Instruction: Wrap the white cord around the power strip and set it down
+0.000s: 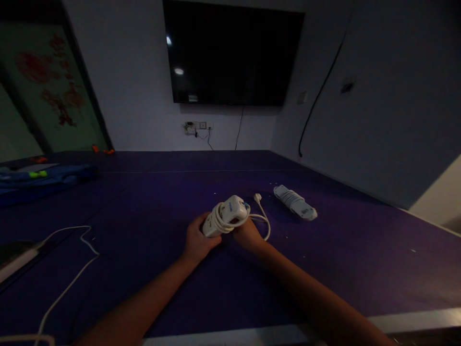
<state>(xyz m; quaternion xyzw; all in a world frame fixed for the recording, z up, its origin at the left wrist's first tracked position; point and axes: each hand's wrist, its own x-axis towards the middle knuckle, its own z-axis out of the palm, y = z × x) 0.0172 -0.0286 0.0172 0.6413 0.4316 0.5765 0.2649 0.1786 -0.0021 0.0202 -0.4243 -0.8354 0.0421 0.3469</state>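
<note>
A white power strip (226,215) with its white cord coiled around the body is held just above a purple floor mat (151,206). My left hand (197,241) is closed on the strip's near end. My right hand (247,233) grips the cord against the strip's right side. The loose tail of the cord loops to the right and ends in a white plug (257,197) lying on the mat beyond my hands.
A second white power strip (294,202), cord wrapped around it, lies on the mat to the right. Another white cable (68,283) runs from a strip at the left edge. Blue bags (39,179) sit far left. A dark TV (230,53) hangs on the wall.
</note>
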